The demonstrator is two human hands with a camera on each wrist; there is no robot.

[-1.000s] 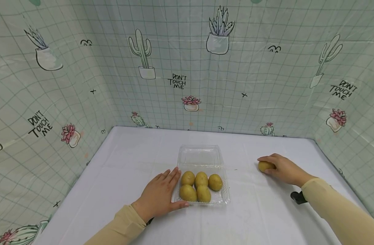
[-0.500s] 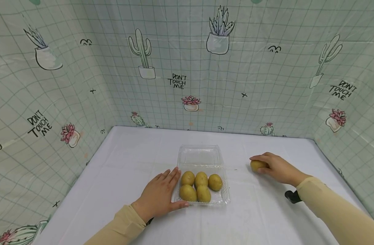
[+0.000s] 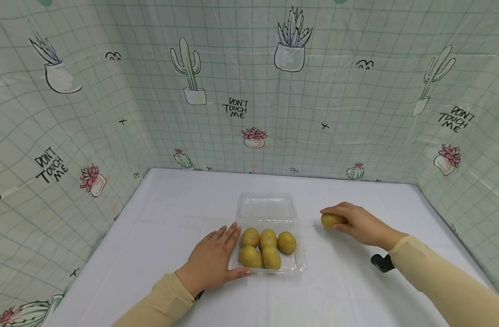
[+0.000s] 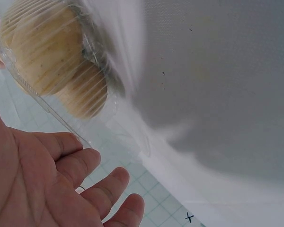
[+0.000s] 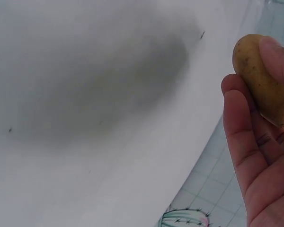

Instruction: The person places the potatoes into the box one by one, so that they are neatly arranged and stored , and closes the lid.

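A clear plastic clamshell box (image 3: 290, 265) lies open on the white table, its lid (image 3: 267, 206) folded back toward the far side. Several potatoes (image 3: 250, 257) sit in its base in two rows, with a gap at the front right corner. My left hand (image 3: 214, 256) rests along the box's left side, fingers extended, thumb at the front edge. In the left wrist view, potatoes (image 4: 47, 52) show through the ribbed wall near those fingers. To the right of the box, my right hand (image 3: 357, 223) grips a single potato (image 5: 260, 80) between thumb and fingers, above the table.
White cloth covers the table (image 3: 184, 200). Curtains (image 3: 216, 150) with a grid and cactus print stand behind it and along both sides. A black wrist-worn device (image 3: 382, 263) hangs under the right forearm.
My right hand has carried the potato steadily left toward the box. The left hand, the box and the potatoes inside have stayed in place.
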